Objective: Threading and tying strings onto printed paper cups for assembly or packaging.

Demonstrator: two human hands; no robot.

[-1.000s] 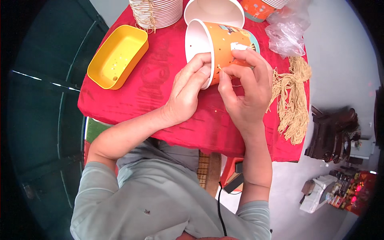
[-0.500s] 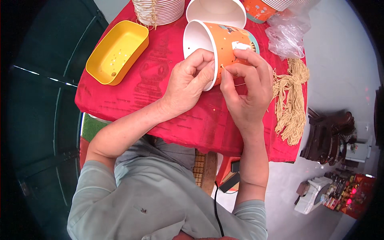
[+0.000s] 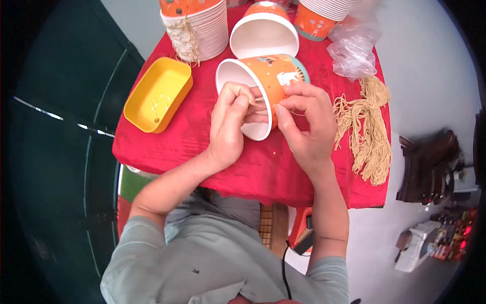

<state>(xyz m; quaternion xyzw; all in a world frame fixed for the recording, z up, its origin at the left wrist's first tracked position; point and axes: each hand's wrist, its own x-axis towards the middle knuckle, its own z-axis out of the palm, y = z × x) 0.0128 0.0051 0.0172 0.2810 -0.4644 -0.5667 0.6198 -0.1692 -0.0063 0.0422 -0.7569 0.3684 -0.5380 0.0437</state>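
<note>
An orange printed paper bucket (image 3: 271,76) lies on its side, its white open mouth facing left. My left hand (image 3: 228,129) is at that mouth, thumb and forefinger pinched together and other fingers reaching inside; what the pinch holds, if anything, I cannot make out. Outside the wall, close to the rim, my right hand (image 3: 310,117) pinches thin tan twine (image 3: 298,114) with thumb and forefinger. Its other fingers rest along the bucket's printed side.
Behind lie another bucket (image 3: 264,36), a bucket stack with twine (image 3: 205,35) and a second stack (image 3: 315,23). A yellow tray (image 3: 135,104) with small bits stands left. Right are a plastic bag (image 3: 354,53) and a twine hank (image 3: 372,137) on the red cloth (image 3: 202,137).
My left hand has let go of the rim and now pinches in front of the mouth, fingers partly inside. My right hand stays by the rim. The whole view has shifted somewhat.
</note>
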